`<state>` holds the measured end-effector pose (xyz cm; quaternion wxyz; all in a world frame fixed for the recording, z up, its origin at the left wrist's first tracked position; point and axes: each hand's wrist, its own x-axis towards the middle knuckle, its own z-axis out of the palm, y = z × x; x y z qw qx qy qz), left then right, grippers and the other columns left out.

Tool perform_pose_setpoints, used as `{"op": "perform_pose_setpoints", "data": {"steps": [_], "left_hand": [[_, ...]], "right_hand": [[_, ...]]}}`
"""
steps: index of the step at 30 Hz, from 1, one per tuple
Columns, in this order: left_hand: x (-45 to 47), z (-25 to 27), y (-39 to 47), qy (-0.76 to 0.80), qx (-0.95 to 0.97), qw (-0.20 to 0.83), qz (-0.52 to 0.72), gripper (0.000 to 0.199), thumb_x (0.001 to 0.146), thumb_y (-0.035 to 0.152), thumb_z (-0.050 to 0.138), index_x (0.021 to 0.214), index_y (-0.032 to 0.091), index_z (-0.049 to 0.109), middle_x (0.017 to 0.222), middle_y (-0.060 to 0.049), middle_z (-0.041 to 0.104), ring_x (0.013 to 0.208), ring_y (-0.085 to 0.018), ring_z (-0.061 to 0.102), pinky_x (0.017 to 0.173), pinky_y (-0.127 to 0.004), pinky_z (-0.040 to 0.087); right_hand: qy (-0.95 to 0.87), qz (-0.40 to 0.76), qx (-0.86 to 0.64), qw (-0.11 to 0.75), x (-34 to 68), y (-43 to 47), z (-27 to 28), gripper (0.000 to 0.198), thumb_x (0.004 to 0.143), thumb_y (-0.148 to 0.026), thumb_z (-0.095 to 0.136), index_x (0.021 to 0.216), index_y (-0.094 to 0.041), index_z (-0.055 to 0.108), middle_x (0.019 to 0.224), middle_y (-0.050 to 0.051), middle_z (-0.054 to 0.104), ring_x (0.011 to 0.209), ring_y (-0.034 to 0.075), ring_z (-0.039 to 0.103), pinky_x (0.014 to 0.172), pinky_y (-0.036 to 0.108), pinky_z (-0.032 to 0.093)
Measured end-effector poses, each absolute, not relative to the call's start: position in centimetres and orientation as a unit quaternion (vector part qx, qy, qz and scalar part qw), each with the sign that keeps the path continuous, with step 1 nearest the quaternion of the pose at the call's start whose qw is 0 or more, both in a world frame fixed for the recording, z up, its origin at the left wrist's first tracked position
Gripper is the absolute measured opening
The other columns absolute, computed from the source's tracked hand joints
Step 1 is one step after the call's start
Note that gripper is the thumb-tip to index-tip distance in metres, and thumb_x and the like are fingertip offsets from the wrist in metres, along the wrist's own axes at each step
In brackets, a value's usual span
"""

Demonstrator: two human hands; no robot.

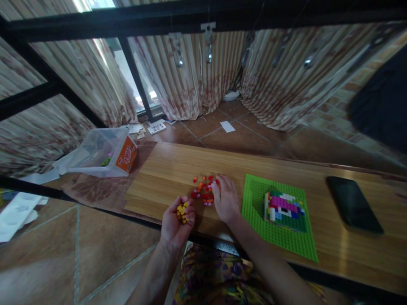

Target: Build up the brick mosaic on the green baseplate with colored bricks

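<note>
My left hand [177, 220] is cupped, palm up, around a small heap of yellow toy bricks [182, 210] at the table's near edge. Loose red, orange and pink bricks [206, 197] lie scattered on the wood between my hands. My right hand [226, 198] rests palm down at the right side of this pile, fingertips at the bricks; whether it grips one is hidden. To its right lies a green baseplate [254, 228], bearing a built block of multicoloured bricks [284, 209] with a magenta top part.
A black phone [354, 205] lies on the wooden table [162, 169] at the right. At the left end stands a clear plastic bin [98, 148] with an orange label and a few bricks inside. Black metal bars [133, 23] and curtains [190, 80] are beyond the table.
</note>
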<state>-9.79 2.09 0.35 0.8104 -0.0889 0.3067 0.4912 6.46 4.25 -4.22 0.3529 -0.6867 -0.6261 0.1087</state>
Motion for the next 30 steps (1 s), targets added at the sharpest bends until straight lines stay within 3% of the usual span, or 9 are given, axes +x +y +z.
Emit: {"op": "perform_pose_setpoints", "data": {"steps": [4, 12, 16, 22, 25, 30], "left_hand": [[-9.7, 0.4, 1.9, 0.318, -0.072, 0.811, 0.486, 0.02, 0.088, 0.021, 0.038, 0.078, 0.013, 0.053, 0.07, 0.0, 0.043, 0.049, -0.003, 0.04, 0.038, -0.011, 0.033], [-10.6, 0.3, 1.7, 0.322, -0.073, 0.803, 0.497, 0.019, 0.087, 0.023, 0.041, 0.078, 0.012, 0.054, 0.071, -0.001, 0.046, 0.049, -0.003, 0.041, 0.039, -0.011, 0.034], [-11.2, 0.3, 1.5, 0.325, -0.077, 0.8, 0.499, 0.019, 0.086, 0.023, 0.042, 0.077, 0.012, 0.054, 0.071, -0.001, 0.046, 0.048, -0.003, 0.041, 0.039, -0.012, 0.035], [-11.5, 0.2, 1.2, 0.321, -0.07, 0.803, 0.498, 0.019, 0.086, 0.024, 0.042, 0.077, 0.012, 0.054, 0.071, -0.001, 0.045, 0.049, -0.003, 0.041, 0.038, -0.011, 0.034], [-11.4, 0.4, 1.0, 0.314, -0.072, 0.808, 0.494, 0.02, 0.087, 0.023, 0.041, 0.078, 0.012, 0.055, 0.071, -0.001, 0.046, 0.05, -0.003, 0.041, 0.039, -0.011, 0.035], [-10.3, 0.6, -0.1, 0.301, -0.093, 0.822, 0.475, 0.019, 0.086, 0.022, 0.042, 0.079, 0.011, 0.057, 0.072, -0.002, 0.049, 0.051, -0.003, 0.043, 0.042, -0.012, 0.038]], "right_hand": [[-0.577, 0.164, -0.669, 0.439, 4.7, 5.4, -3.7, 0.046, 0.093, -0.04, 0.026, 0.113, -0.014, 0.058, 0.116, 0.013, 0.061, 0.113, 0.021, 0.05, 0.102, 0.043, 0.031], [-0.455, 0.352, -0.574, 0.583, 5.4, 7.0, -3.8, 0.051, 0.092, -0.048, 0.027, 0.112, -0.014, 0.059, 0.115, 0.011, 0.062, 0.107, 0.019, 0.056, 0.093, 0.037, 0.042], [-0.521, 0.254, -0.614, 0.536, 7.5, 5.3, -3.6, 0.045, 0.091, -0.045, 0.032, 0.113, -0.017, 0.059, 0.118, 0.01, 0.06, 0.113, 0.02, 0.052, 0.1, 0.042, 0.035], [-0.614, 0.116, -0.663, 0.411, 4.7, 1.1, -4.0, 0.051, 0.09, -0.04, 0.038, 0.133, -0.014, 0.035, 0.134, 0.017, 0.043, 0.125, 0.027, 0.038, 0.1, 0.05, 0.031], [-0.601, 0.088, -0.681, 0.409, 2.5, 2.4, -4.3, 0.051, 0.089, -0.041, 0.039, 0.132, -0.014, 0.036, 0.133, 0.018, 0.042, 0.125, 0.028, 0.036, 0.101, 0.052, 0.028], [-0.553, 0.131, -0.66, 0.491, 2.4, 5.7, -3.5, 0.045, 0.09, -0.038, 0.036, 0.128, -0.013, 0.041, 0.127, 0.016, 0.048, 0.12, 0.022, 0.041, 0.101, 0.044, 0.033]]}}
